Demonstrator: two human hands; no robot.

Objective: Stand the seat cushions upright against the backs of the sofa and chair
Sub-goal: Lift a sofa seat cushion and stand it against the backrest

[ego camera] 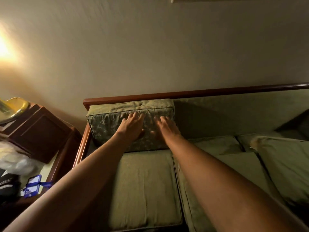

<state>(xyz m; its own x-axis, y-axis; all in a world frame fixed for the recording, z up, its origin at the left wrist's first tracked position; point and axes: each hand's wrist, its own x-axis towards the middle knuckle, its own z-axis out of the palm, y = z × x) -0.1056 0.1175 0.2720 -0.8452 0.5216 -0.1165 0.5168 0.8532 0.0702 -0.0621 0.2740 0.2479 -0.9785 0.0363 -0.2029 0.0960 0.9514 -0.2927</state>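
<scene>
both hands, left hand and right hand, are pressing flat, ungripped, on one upright cushion; the flat seat cushions are looking undone.

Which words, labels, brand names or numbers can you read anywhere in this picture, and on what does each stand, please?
No text can be read.
The blue card with its ribbon on the side table: any print is too small and blurred to read.
The patterned cushion under the left hand and right hand: only a leafy motif, no lettering.
</scene>
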